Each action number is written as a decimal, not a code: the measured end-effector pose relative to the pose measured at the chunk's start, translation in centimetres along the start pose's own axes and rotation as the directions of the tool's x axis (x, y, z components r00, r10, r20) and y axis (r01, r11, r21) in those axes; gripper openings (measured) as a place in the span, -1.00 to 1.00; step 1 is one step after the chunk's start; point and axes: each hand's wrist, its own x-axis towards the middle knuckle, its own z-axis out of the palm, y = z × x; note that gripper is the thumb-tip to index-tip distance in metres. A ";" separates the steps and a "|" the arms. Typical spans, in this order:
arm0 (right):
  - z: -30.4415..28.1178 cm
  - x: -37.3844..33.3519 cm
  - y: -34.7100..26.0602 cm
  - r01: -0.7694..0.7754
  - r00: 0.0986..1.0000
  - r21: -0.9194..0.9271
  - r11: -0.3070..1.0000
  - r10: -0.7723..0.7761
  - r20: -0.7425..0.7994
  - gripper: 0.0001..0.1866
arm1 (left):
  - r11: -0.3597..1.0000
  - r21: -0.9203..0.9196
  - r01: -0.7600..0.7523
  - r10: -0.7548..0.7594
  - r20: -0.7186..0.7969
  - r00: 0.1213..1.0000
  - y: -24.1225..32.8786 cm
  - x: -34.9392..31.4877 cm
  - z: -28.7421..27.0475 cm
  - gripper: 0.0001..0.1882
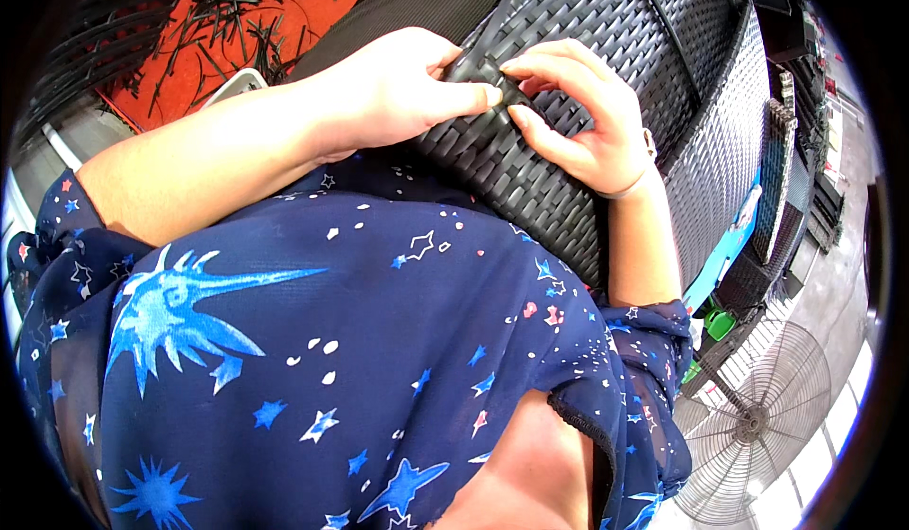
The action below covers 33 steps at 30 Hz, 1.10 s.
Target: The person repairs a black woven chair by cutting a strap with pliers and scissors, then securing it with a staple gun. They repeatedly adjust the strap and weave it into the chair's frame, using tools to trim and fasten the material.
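A large black wicker piece [559,161], woven from flat glossy strips, leans across my lap. My left hand [402,90] grips its rounded edge, the thumb pressed flat on the weave and the other fingers mostly hidden behind the edge. Close beside that thumb, my right hand [592,118] has its thumb and forefinger bent round a short black strip [509,97] at the corner of the weave. The strip's ends are hard to make out between the fingertips. Dark trousers [398,9] show beyond my left hand.
Loose black strips [260,33] lie scattered over a red floor covering [180,47] at the far left. A white plastic edge [241,83] shows behind my left forearm. More wicker pieces [791,180] stand on the right, with a round floor fan [753,421] at the lower right.
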 end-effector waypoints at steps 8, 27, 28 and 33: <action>-0.6 0.1 -0.6 -0.003 0.999 -0.018 1.000 0.003 0.035 -0.61 | 0.997 0.081 0.013 -0.012 -0.010 1.000 0.4 -0.1 0.0 -0.66; -0.4 -0.2 -0.9 0.087 0.996 -0.194 0.977 -0.089 -0.001 -0.61 | 0.994 0.108 0.025 -0.025 -0.007 1.000 0.2 -0.1 0.0 -0.66; -0.4 -0.2 -0.9 0.083 0.996 -0.196 0.977 -0.085 0.002 -0.61 | 0.996 0.088 0.023 -0.023 -0.003 1.000 0.2 -0.2 0.0 -0.66; -0.3 0.1 -0.6 0.061 0.998 -0.225 0.972 -0.060 0.011 -0.62 | 0.997 0.072 0.038 -0.038 0.006 0.999 0.2 -0.2 0.0 -0.65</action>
